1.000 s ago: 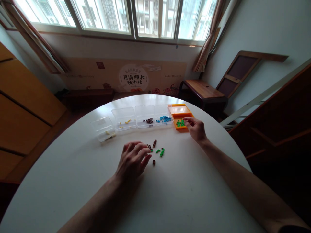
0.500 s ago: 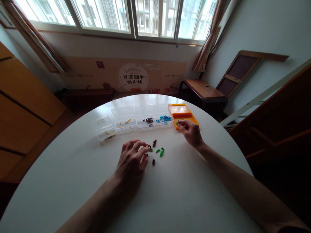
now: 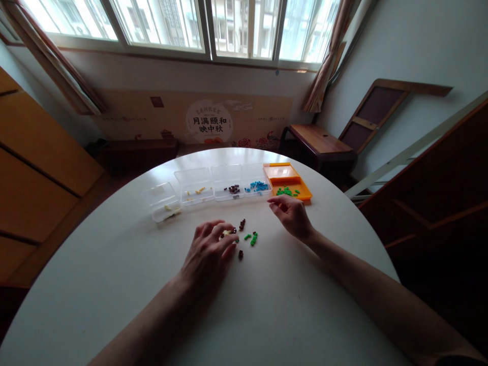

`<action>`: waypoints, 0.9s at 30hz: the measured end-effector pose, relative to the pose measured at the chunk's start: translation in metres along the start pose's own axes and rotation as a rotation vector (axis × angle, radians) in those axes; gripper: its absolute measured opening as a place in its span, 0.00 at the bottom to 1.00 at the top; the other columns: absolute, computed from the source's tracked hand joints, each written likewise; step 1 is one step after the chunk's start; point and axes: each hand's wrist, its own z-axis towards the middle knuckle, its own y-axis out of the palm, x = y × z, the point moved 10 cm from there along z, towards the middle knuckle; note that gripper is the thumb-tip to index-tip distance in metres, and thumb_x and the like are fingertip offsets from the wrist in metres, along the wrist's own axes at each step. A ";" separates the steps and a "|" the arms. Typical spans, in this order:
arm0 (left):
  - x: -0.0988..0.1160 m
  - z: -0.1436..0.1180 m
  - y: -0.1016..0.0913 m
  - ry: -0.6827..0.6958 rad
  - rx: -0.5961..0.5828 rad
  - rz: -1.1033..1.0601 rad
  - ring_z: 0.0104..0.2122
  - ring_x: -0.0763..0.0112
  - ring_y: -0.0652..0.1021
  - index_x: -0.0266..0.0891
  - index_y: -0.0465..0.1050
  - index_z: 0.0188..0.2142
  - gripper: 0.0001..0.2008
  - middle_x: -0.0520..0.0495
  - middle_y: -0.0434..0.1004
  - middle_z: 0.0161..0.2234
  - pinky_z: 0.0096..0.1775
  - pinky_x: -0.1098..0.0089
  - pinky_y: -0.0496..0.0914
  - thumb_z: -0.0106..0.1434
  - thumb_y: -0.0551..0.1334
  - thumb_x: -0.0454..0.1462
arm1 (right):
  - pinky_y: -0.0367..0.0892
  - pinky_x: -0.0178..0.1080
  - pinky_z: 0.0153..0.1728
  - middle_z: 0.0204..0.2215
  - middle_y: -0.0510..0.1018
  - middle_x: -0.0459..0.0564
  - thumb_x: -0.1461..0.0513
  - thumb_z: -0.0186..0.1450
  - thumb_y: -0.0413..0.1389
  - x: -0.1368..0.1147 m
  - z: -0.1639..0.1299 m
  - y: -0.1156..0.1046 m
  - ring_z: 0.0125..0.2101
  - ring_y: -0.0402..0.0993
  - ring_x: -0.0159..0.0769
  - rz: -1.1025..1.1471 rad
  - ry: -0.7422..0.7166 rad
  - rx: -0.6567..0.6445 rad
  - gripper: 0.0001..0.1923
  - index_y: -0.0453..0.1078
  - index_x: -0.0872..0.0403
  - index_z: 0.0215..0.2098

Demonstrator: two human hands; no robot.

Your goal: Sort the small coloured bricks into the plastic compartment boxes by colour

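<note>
Currently, from my seat behind the head camera, I have the left hand (image 3: 206,247) low over the white table (image 3: 152,305), its fingers bent and slightly spread around a small cluster of cream and brown bricks (image 3: 227,233); they cover much of it, so I cannot tell whether they grip it. My right hand (image 3: 293,216) is at the near side of the open orange box (image 3: 285,180), thumb and forefinger tips drawn close together; whether a piece is pinched between them I cannot tell. Just beyond that hand, green bricks (image 3: 284,191) lie in the box. Between my hands, nearer the left, loose green pieces (image 3: 254,239) lie on the table, with one brown piece (image 3: 242,224) beyond them and another brown piece (image 3: 240,254) on the near side. Left of the orange box I see open clear boxes (image 3: 198,199) in a row, holding blue bricks (image 3: 259,186), dark brown bricks (image 3: 232,189), a few yellow bricks (image 3: 200,191) and, at the far left, pale pieces (image 3: 168,208).
</note>
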 end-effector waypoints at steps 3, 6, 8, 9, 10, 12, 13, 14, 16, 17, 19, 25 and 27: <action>-0.001 0.000 0.001 -0.012 -0.011 0.000 0.49 0.60 0.71 0.44 0.76 0.34 0.07 0.47 0.76 0.43 0.48 0.58 0.64 0.62 0.60 0.32 | 0.65 0.34 0.28 0.26 0.76 0.47 0.62 0.62 0.55 -0.002 -0.001 0.001 0.21 0.65 0.28 -0.008 -0.013 -0.007 0.08 0.76 0.56 0.36; 0.000 0.000 0.002 -0.009 -0.021 -0.015 0.49 0.60 0.70 0.44 0.76 0.32 0.07 0.47 0.76 0.43 0.49 0.58 0.63 0.62 0.60 0.31 | 0.65 0.34 0.27 0.26 0.76 0.47 0.62 0.62 0.55 -0.003 -0.001 0.001 0.21 0.64 0.28 -0.007 -0.017 -0.008 0.07 0.76 0.56 0.35; 0.000 0.000 0.003 -0.014 -0.025 -0.026 0.49 0.60 0.70 0.43 0.76 0.33 0.07 0.47 0.76 0.43 0.49 0.58 0.63 0.62 0.60 0.31 | 0.65 0.34 0.27 0.26 0.76 0.47 0.62 0.62 0.55 -0.004 -0.001 0.001 0.21 0.64 0.28 -0.005 -0.018 -0.010 0.07 0.76 0.56 0.35; -0.001 0.001 0.003 -0.019 -0.027 -0.029 0.49 0.60 0.70 0.43 0.75 0.33 0.07 0.47 0.76 0.43 0.49 0.58 0.63 0.62 0.60 0.31 | 0.65 0.34 0.27 0.26 0.76 0.47 0.62 0.62 0.55 -0.004 -0.001 0.001 0.21 0.64 0.28 -0.005 -0.018 -0.010 0.07 0.75 0.55 0.35; -0.001 0.001 0.003 -0.025 -0.030 -0.030 0.49 0.60 0.70 0.43 0.75 0.34 0.07 0.47 0.77 0.44 0.49 0.57 0.63 0.62 0.60 0.31 | 0.65 0.33 0.27 0.26 0.76 0.47 0.62 0.62 0.55 -0.004 -0.001 0.001 0.21 0.64 0.28 -0.004 -0.019 -0.013 0.07 0.75 0.55 0.35; -0.002 0.001 0.004 -0.033 -0.038 -0.031 0.49 0.60 0.71 0.42 0.75 0.33 0.07 0.46 0.77 0.43 0.49 0.57 0.63 0.62 0.59 0.31 | 0.65 0.33 0.27 0.26 0.76 0.47 0.62 0.63 0.55 -0.006 -0.002 0.002 0.21 0.64 0.28 -0.004 -0.020 -0.015 0.07 0.75 0.55 0.35; -0.002 0.001 0.004 -0.034 -0.045 -0.031 0.49 0.60 0.70 0.42 0.75 0.33 0.07 0.46 0.77 0.43 0.49 0.57 0.63 0.62 0.59 0.31 | 0.65 0.33 0.27 0.26 0.76 0.46 0.62 0.63 0.55 -0.007 -0.003 0.003 0.21 0.64 0.28 -0.002 -0.022 -0.017 0.07 0.75 0.55 0.35; -0.003 0.001 0.005 -0.035 -0.054 -0.030 0.49 0.60 0.70 0.42 0.75 0.32 0.07 0.47 0.77 0.43 0.49 0.57 0.63 0.63 0.59 0.32 | 0.64 0.33 0.27 0.26 0.76 0.46 0.62 0.63 0.55 -0.009 -0.003 0.004 0.21 0.64 0.28 0.003 -0.024 -0.022 0.07 0.75 0.55 0.35; -0.002 0.000 0.008 -0.027 -0.077 -0.028 0.49 0.61 0.70 0.42 0.74 0.32 0.07 0.47 0.76 0.44 0.50 0.57 0.62 0.64 0.58 0.32 | 0.64 0.32 0.27 0.26 0.76 0.46 0.62 0.63 0.55 -0.014 -0.006 0.008 0.21 0.64 0.28 0.019 -0.033 -0.042 0.07 0.76 0.55 0.35; -0.002 0.000 0.009 -0.018 -0.089 -0.027 0.49 0.61 0.70 0.42 0.74 0.33 0.08 0.47 0.76 0.44 0.50 0.57 0.62 0.65 0.57 0.32 | 0.64 0.32 0.27 0.26 0.76 0.46 0.62 0.63 0.55 -0.018 -0.008 0.012 0.21 0.64 0.27 0.029 -0.041 -0.066 0.07 0.76 0.55 0.35; 0.000 0.000 0.009 0.010 -0.097 -0.028 0.49 0.62 0.70 0.41 0.73 0.34 0.08 0.47 0.76 0.44 0.50 0.58 0.61 0.66 0.56 0.32 | 0.63 0.31 0.27 0.27 0.77 0.47 0.63 0.63 0.56 -0.027 -0.013 0.023 0.22 0.64 0.27 0.051 -0.060 -0.156 0.07 0.76 0.55 0.36; 0.014 0.006 -0.014 0.124 0.127 0.000 0.44 0.64 0.72 0.42 0.71 0.37 0.04 0.48 0.77 0.39 0.48 0.61 0.63 0.64 0.60 0.31 | 0.63 0.29 0.29 0.29 0.78 0.47 0.63 0.63 0.57 -0.056 -0.034 0.063 0.24 0.68 0.26 0.181 -0.091 -0.526 0.07 0.77 0.55 0.36; 0.017 0.006 -0.021 0.139 0.185 0.018 0.44 0.64 0.72 0.42 0.71 0.38 0.05 0.48 0.77 0.38 0.49 0.60 0.63 0.63 0.61 0.31 | 0.63 0.29 0.29 0.29 0.78 0.47 0.63 0.62 0.57 -0.063 -0.037 0.067 0.25 0.69 0.27 0.224 -0.093 -0.568 0.07 0.77 0.55 0.36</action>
